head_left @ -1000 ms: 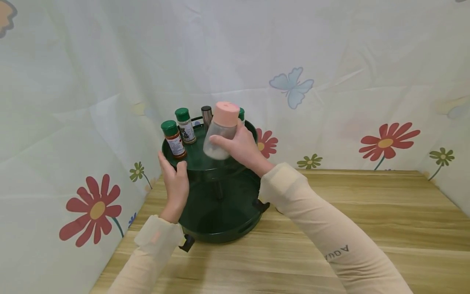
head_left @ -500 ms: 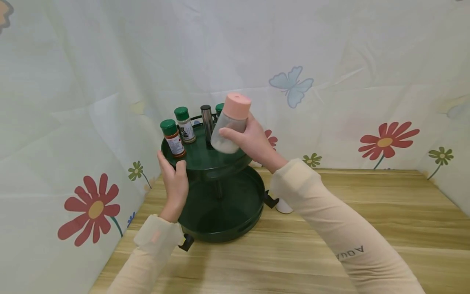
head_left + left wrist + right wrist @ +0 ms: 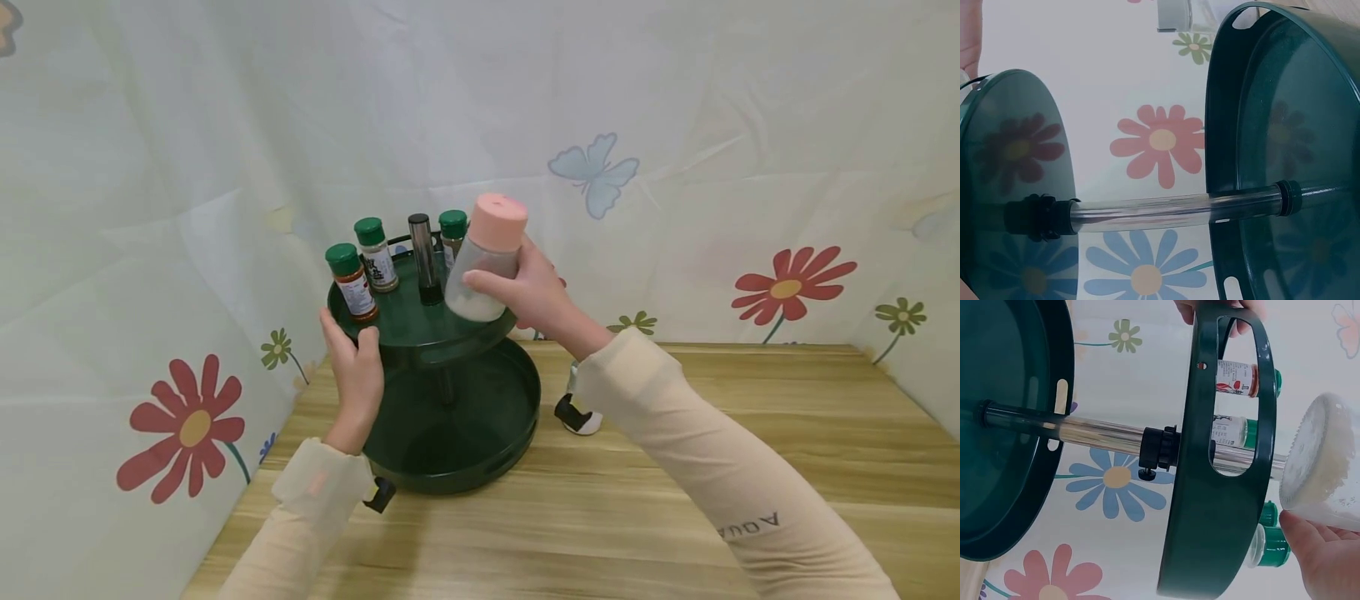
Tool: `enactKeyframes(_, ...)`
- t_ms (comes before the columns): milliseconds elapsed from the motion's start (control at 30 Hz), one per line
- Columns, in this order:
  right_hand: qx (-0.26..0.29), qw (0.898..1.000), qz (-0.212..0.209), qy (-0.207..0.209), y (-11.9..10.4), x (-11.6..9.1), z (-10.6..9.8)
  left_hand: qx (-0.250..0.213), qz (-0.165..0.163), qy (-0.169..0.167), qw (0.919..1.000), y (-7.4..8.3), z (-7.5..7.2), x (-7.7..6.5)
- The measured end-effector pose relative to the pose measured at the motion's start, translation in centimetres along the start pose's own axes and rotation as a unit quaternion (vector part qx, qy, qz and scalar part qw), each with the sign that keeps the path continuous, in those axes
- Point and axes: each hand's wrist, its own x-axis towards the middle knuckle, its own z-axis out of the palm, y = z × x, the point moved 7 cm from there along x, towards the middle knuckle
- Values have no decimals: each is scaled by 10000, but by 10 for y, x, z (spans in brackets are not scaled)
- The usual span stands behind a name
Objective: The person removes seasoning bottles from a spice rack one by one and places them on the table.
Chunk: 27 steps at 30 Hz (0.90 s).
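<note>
My right hand [image 3: 536, 287] grips a clear jar with a pink lid [image 3: 487, 262], tilted over the right side of the rack's upper tier. White contents gather at its bottom, and the right wrist view shows the jar's base [image 3: 1316, 453] close up. At the left, my left hand [image 3: 356, 375] holds the upper rim of a dark green two-tier rack [image 3: 442, 354]; the right wrist view shows its fingers [image 3: 1241, 326] at that rim. On the upper tier stand green-capped spice jars [image 3: 352, 283] [image 3: 377, 257] [image 3: 452, 233] and a dark-capped slim cylinder [image 3: 425, 260].
A central pole [image 3: 1147, 212] joins the two tiers. On the wooden table [image 3: 675, 492], right of the rack, a white-based object [image 3: 592, 423] is partly hidden by the right wrist gear. A floral curtain [image 3: 675, 100] stands behind and at the left.
My right hand and the pink-lidded jar have moved right across the upper tier, first rising, then dipping slightly, uncovering the slim cylinder and a green-capped jar behind. The left hand stays at the rim.
</note>
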Motion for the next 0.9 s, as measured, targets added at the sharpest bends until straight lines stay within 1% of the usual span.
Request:
enactKeyframes(167, 79, 9999, -128, -59, -1, -6, -4, -26, 25, 35, 10000, 0, 0, 0)
enactKeyframes(300, 3, 9998, -198, -76, 1, -11, -9, -15, 10, 36, 10000, 0, 0, 0)
enactKeyframes(567, -54, 9987, -500, -111, 4, -19, -23, -41, 34, 33, 10000, 0, 0, 0)
enactKeyframes(700, -26, 9986, -521, -120, 6, -24, -29, -67, 59, 20, 10000, 0, 0, 0)
enactKeyframes(900, 162, 9981, -510, -298, 14, -29, -34, -61, 83, 31, 9999, 0, 0, 1)
